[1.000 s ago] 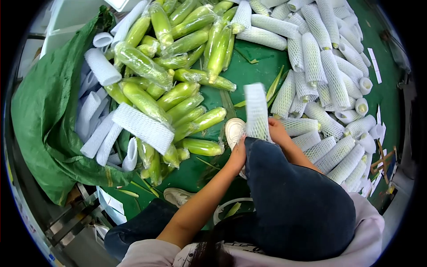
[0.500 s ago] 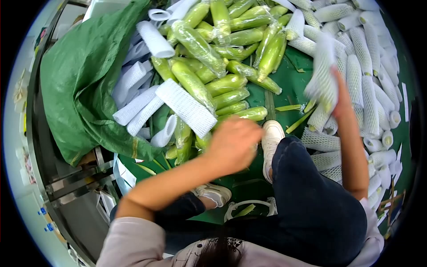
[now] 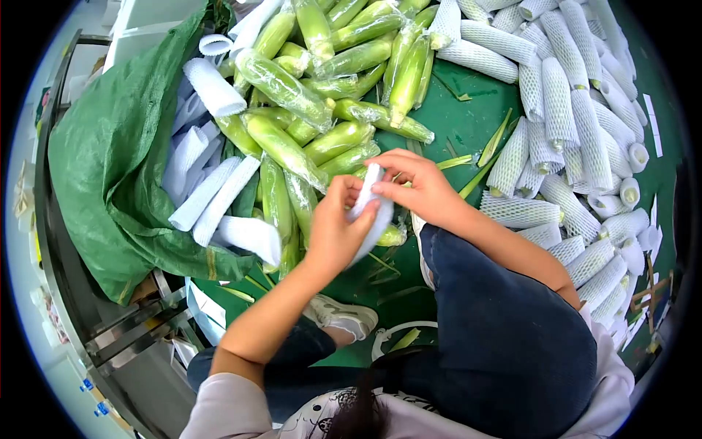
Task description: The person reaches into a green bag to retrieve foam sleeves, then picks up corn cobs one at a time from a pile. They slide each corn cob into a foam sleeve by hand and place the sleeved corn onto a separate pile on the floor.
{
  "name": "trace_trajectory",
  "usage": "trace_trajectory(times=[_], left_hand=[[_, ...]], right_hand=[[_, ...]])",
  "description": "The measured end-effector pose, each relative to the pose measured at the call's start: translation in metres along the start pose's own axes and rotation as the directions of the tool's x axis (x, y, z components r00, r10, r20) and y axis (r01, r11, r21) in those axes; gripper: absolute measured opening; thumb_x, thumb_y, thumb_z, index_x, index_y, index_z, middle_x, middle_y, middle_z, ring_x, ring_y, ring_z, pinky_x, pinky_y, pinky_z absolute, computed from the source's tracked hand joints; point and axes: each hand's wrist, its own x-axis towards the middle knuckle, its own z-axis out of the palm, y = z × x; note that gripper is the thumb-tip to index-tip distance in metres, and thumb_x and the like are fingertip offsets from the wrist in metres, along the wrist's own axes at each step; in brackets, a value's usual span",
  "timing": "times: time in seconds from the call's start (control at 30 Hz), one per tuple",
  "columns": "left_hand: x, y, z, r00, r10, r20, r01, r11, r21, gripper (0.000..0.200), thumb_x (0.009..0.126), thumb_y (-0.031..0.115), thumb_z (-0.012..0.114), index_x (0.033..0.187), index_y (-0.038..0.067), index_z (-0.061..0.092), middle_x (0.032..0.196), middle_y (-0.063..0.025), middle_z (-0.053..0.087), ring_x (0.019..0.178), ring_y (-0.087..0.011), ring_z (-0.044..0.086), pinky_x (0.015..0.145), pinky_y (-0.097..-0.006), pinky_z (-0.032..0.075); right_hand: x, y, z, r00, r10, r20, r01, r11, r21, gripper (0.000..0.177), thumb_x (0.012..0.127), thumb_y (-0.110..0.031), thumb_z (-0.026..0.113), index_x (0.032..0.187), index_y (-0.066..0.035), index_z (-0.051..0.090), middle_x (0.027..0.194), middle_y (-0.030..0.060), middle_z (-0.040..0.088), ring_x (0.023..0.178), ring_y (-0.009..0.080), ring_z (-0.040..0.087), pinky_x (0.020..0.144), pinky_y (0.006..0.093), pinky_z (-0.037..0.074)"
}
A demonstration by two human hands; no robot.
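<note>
A white foam net sleeve [image 3: 379, 217] is held between my two hands, above the near edge of a pile of green corn ears. My left hand [image 3: 336, 225] is closed on its left side. The fingers of my right hand [image 3: 418, 184] pinch its upper rim. No ear can be seen inside this sleeve. Just beyond my hands lie the corn ears in husk, such as one long ear [image 3: 287, 151], many wrapped in clear film. More foam sleeves [image 3: 252, 238] lie loose to the left of the corn.
A green woven sack [image 3: 110, 168] with foam sleeves spilling from its mouth stands at left, beside a metal frame [image 3: 131, 329]. At right is a heap of corn ears in foam sleeves [image 3: 559, 102]. Husk scraps [image 3: 479, 172] lie on the green floor. A white stool rim [image 3: 391, 333] shows between my legs.
My right hand has left the right-hand heap, where it held a sleeved ear, and come to the middle. Both hands now grip a foam sleeve; the wide one on the corn is gone from there.
</note>
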Motion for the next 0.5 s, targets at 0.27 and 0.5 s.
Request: trace_trajectory(times=[0.27,0.5], left_hand=[[-0.008,-0.035,0.111,0.874,-0.409,0.263,0.342,0.133,-0.93,0.029,0.098,0.018,0.055,0.125,0.01,0.049,0.107,-0.0078,0.063,0.092,-0.0166,0.064,0.077,-0.0293,0.055],[-0.004,-0.076,0.134,0.813,-0.385,0.438,0.455,-0.05,-0.889,0.016,0.093,0.014,0.064,0.105,0.005,0.06,0.091,-0.0057,0.066,0.073,-0.012,0.064,0.065,-0.026,0.053]], right_hand=[[-0.026,0.068,-0.03,0.9,0.409,-0.151,-0.355,0.889,0.289,0.017,0.086,-0.007,0.071,0.097,0.005,0.064,0.099,0.0029,0.064,0.085,0.0082,0.06,0.074,0.0213,0.049],[-0.035,0.071,-0.029,0.972,-0.019,-0.233,-0.068,0.93,-0.361,0.01,0.082,-0.008,0.071,0.085,-0.001,0.064,0.09,0.0069,0.065,0.081,0.0156,0.061,0.075,0.0281,0.047]])
